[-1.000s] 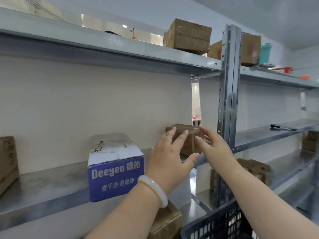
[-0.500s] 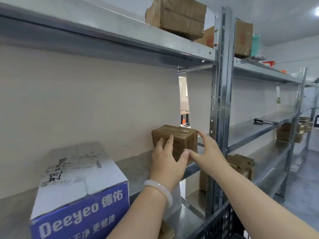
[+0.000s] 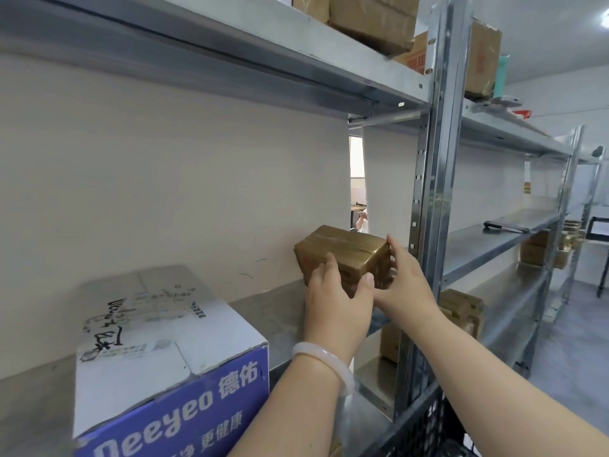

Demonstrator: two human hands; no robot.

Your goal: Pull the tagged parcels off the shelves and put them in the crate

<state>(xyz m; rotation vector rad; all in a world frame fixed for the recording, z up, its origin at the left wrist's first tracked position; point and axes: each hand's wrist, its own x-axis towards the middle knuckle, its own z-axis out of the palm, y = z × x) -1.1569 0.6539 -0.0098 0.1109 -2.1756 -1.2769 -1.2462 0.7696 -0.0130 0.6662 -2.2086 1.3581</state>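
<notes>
A small brown taped parcel (image 3: 342,250) stands on the middle metal shelf (image 3: 263,308), close to the wall and the upright post. My left hand (image 3: 336,298), with a pale bangle on the wrist, grips the parcel's front face and lower corner. My right hand (image 3: 405,282) holds its right side, fingers reaching up to the top edge. The black mesh crate (image 3: 425,427) shows at the bottom right, below my right forearm. I see no tag on the parcel from here.
A white and blue Deeyeo carton (image 3: 164,364) sits on the same shelf at the left. The steel upright (image 3: 435,179) stands just right of the parcel. More brown boxes sit on the top shelf (image 3: 369,14) and the lower shelves (image 3: 461,311).
Both hands went from hovering in front of the parcel to closing on its front and right side. The camera moved nearer and turned right.
</notes>
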